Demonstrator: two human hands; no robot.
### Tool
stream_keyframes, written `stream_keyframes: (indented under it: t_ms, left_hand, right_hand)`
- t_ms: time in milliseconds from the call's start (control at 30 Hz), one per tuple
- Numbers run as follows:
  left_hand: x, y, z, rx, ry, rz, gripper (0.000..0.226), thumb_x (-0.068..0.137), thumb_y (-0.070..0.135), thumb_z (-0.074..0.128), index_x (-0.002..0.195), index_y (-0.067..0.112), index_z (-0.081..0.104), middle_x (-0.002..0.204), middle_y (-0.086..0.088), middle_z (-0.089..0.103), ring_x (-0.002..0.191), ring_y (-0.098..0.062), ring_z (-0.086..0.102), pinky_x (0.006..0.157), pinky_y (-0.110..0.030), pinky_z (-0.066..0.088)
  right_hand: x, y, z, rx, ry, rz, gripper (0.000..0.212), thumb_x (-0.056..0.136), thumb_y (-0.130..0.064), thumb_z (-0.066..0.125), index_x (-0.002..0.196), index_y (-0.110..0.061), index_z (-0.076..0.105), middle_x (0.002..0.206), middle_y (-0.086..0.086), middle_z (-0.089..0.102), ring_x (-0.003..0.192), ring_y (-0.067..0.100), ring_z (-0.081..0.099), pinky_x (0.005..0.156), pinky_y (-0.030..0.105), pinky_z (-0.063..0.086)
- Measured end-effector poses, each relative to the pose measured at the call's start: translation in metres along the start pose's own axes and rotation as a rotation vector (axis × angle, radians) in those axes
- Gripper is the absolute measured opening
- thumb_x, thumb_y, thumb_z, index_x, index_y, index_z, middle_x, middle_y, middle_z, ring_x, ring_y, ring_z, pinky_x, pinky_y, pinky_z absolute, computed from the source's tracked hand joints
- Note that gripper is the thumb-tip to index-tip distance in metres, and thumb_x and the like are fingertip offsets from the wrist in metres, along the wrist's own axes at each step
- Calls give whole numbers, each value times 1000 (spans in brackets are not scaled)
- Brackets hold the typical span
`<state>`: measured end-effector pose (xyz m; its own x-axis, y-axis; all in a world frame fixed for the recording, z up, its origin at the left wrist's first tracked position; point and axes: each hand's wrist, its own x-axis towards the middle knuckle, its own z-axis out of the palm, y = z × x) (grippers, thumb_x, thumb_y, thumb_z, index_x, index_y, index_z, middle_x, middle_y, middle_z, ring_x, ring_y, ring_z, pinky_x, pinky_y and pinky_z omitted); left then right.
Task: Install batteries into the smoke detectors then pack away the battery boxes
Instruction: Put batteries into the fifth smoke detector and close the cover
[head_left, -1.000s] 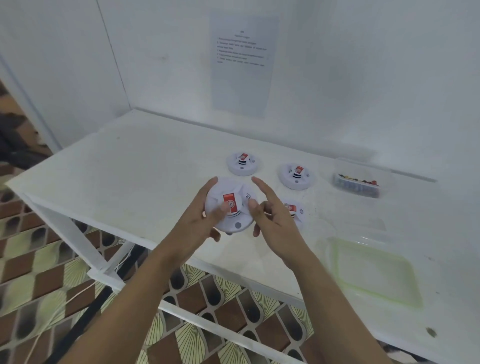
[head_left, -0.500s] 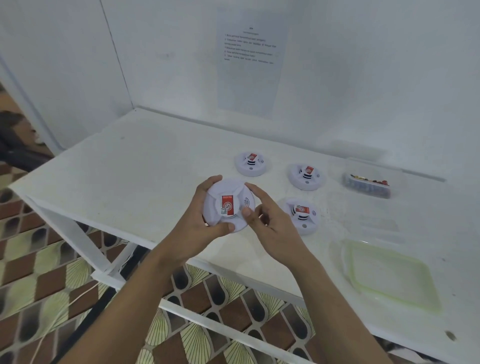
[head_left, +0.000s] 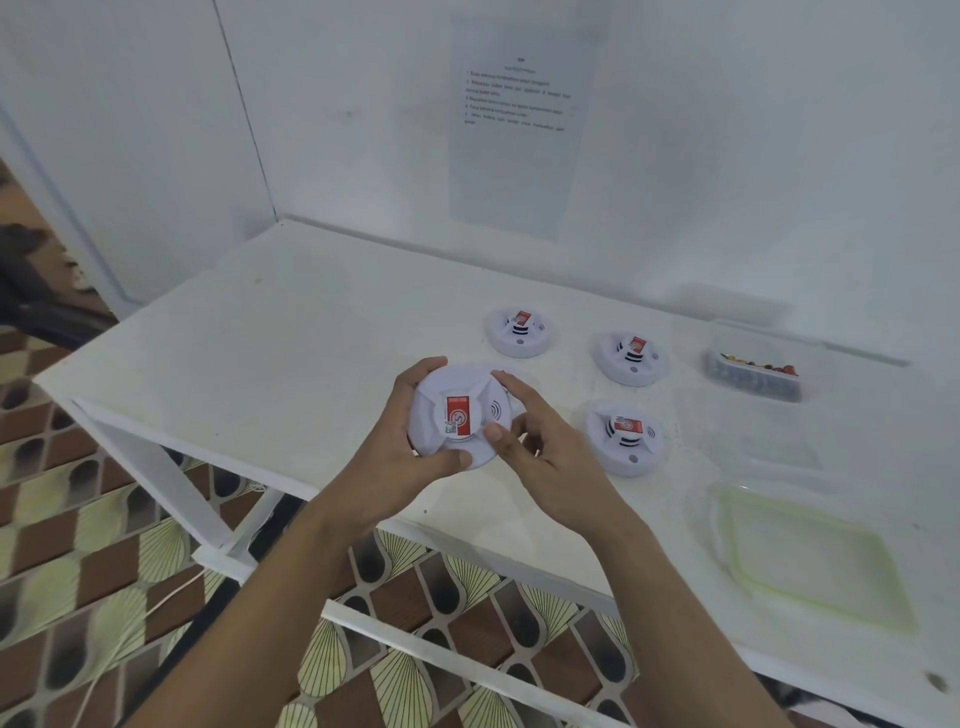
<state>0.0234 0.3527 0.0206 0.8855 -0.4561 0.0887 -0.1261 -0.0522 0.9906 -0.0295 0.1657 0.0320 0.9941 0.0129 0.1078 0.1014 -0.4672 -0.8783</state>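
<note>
Over table: L grip clasps 1 detector, R grip pinches its rim; 3 detectors lying, 1 battery box.

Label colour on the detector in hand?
Red with a white circular mark, on the round white smoke detector; head view.

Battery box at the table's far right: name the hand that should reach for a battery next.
Right. The left hand wraps the held smoke detector and carries it; the right hand has only thumb and index finger on it and lies nearer the battery box, so it probably frees up easier.
</note>
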Motion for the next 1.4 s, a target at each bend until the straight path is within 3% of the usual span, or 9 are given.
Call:
stream_keyframes:
  t_ms: [300, 433, 567, 900, 1100, 1400]
  left_hand:
    - [2, -4, -10, 5, -6, 9, 83, 81, 3, 77, 141, 39, 32, 138, 13, 46, 122, 0, 52, 88, -19, 53]
    - [2, -6, -14, 5, -9, 0, 86, 74, 17, 81, 141, 40, 33, 139, 13, 45, 127, -6, 50, 94, -26, 53]
    - [1, -7, -17, -9, -13, 8, 83, 80, 7, 79, 140, 41, 33, 138, 15, 46, 127, -6, 50, 94, -27, 54]
    - [-2, -8, -17, 3, -6, 5, 81, 81, 4, 77, 140, 36, 32, 122, 36, 49, 117, 9, 52, 84, -15, 52]
    - [-4, -4, -19, -30, 27, -4, 78, 79, 1, 78, 134, 38, 37, 126, 21, 48, 108, 11, 54, 79, -17, 53]
    - [-4, 0, -22, -24, 11, 0, 76, 79, -3, 77, 128, 40, 38, 124, 19, 48, 103, 13, 54, 77, -16, 54]
  right_hand:
    - [6, -1, 8, -18, -8, 14, 54, 100, -46, 53, 151, -41, 36, 89, -5, 65, 67, -3, 52, 64, 7, 41]
    - [7, 1, 11, -15, -3, 10, 55, 100, -49, 53, 151, -42, 36, 92, -1, 67, 66, -2, 52, 64, 9, 41]
    - [7, -1, 15, -31, 5, 3, 54, 101, -47, 52, 152, -40, 36, 93, -1, 67, 67, -3, 53, 64, 8, 41]
    - [8, -4, 18, -64, 21, -12, 48, 103, -43, 50, 149, -40, 39, 97, -5, 66, 73, -4, 54, 66, 8, 43]
    - [10, -1, 26, -61, 13, -26, 47, 103, -42, 51, 148, -37, 39, 88, -2, 66, 70, 2, 53, 64, 9, 42]
    - [11, 2, 30, -78, 42, -31, 46, 103, -43, 50, 147, -36, 40, 80, -6, 58, 67, 0, 51, 64, 8, 41]
